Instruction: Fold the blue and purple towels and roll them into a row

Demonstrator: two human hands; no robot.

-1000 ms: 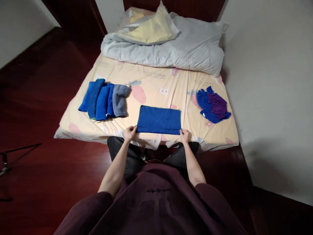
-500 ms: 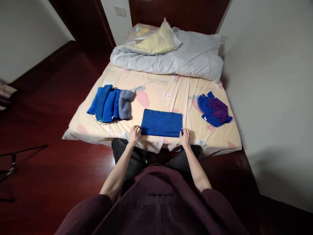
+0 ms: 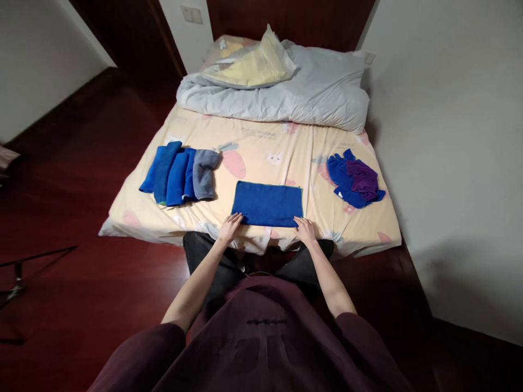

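Note:
A blue towel [image 3: 267,204] with a thin green edge lies flat as a rectangle near the front of the bed. At its near left corner, my left hand [image 3: 231,226] rests with fingers stretched onto the cloth. My right hand [image 3: 305,230] does the same at the near right corner, fingertips on the fabric. To the left sits a row of rolled or folded blue towels [image 3: 176,177], with a grey towel [image 3: 204,174] at its right end. On the right is a crumpled heap of blue cloths [image 3: 341,169] with a purple cloth [image 3: 363,178] on top.
The bed [image 3: 269,147] has a pale yellow sheet with carrot prints. A light grey quilt [image 3: 327,87] and a yellow pillow [image 3: 261,68] lie at its head. A wall [image 3: 449,136] runs along the right. A black metal stand [image 3: 18,275] is on the dark red floor at left.
My fingers have gone from gripping the towel's near corners to lying stretched over them. The towel stays in place on the bed; the whole view has shifted slightly.

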